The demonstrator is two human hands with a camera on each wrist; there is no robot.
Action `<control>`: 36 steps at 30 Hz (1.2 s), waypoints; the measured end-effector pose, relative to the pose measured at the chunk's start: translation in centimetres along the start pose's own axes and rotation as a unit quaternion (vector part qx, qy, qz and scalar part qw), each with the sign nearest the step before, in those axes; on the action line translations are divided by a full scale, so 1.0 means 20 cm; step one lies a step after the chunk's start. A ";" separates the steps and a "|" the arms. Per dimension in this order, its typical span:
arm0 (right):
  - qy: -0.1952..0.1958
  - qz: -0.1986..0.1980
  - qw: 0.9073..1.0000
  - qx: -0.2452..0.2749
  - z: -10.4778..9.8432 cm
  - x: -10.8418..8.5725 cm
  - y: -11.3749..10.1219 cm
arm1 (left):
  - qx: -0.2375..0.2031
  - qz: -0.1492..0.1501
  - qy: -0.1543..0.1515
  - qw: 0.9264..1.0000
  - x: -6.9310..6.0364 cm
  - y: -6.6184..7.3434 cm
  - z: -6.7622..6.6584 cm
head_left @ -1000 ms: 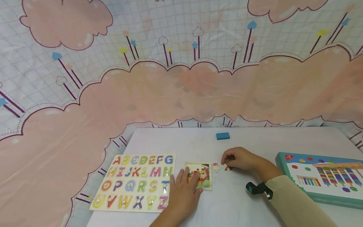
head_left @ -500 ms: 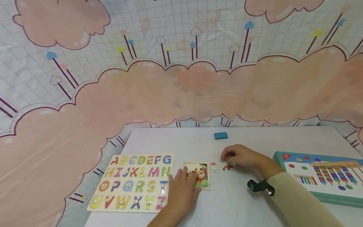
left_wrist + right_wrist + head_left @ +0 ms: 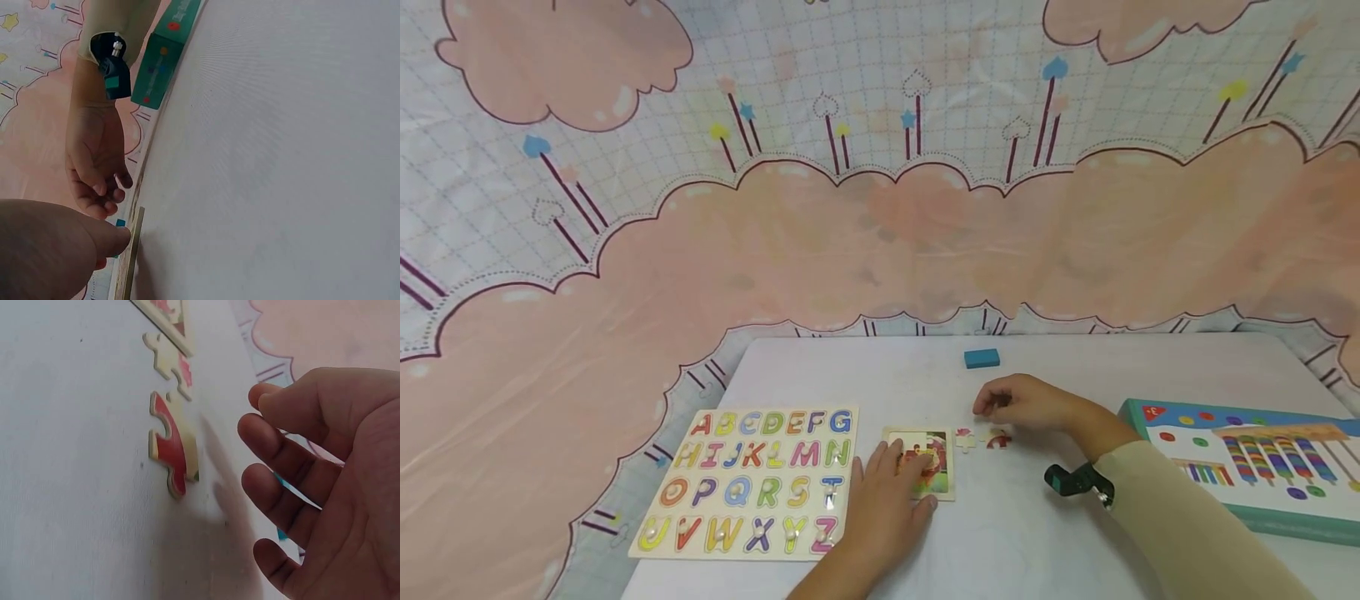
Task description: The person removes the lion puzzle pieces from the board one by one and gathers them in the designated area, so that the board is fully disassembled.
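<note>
My left hand (image 3: pixel 887 510) rests, fingers extended, on a small square jigsaw puzzle in a wooden frame (image 3: pixel 950 487), covering its left part. In the left wrist view, that hand's thumb (image 3: pixel 115 240) lies against the frame's edge. To the frame's right on the table lie two loose jigsaw pieces: a pale one with pink (image 3: pixel 965 440) and a pale one with a red band (image 3: pixel 998 439). Just above and behind them hovers my right hand (image 3: pixel 1028 402), its fingers loosely bent. The right wrist view shows nothing in its fingers, and the red-banded piece (image 3: pixel 178 447) lying apart from them.
On the left lies an alphabet board (image 3: pixel 752 483) with knobbed letters, partly beneath the left forearm's side. A blue block (image 3: pixel 982 358) sits toward the table's back. A teal-edged toy box (image 3: pixel 1247 467) stands at the right, near the right sleeve.
My right hand has let go of the red-banded piece and lifted slightly away from it, back and to the left. The left hand stays on the puzzle frame.
</note>
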State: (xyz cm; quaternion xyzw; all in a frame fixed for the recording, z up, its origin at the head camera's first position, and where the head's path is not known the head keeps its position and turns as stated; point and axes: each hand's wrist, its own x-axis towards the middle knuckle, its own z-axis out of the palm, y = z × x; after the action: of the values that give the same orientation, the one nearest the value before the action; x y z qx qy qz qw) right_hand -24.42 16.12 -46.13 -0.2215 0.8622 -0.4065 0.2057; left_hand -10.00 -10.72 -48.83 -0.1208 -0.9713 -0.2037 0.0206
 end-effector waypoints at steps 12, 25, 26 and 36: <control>-0.057 -0.025 0.998 -0.022 0.12 0.12 -0.12 | 0.002 -0.007 -0.019 1.000 0.01 0.02 0.00; -0.090 -0.027 0.995 -0.025 0.25 0.20 -0.25 | -0.002 -0.012 -0.023 1.000 0.02 0.03 0.00; -0.092 -0.021 0.995 -0.025 0.26 0.21 -0.26 | -0.004 -0.009 -0.023 1.000 0.02 0.03 0.00; -0.093 0.019 0.995 -0.033 0.27 0.22 -0.25 | 0.001 0.002 -0.027 1.000 0.03 0.02 0.02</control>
State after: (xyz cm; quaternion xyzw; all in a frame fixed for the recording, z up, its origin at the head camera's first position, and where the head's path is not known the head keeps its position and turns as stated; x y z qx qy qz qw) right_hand -24.04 7.62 -46.01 -0.2488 0.8561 -0.3517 0.2855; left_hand -10.42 -10.20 -48.98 -0.1280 -0.9714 -0.1997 -0.0050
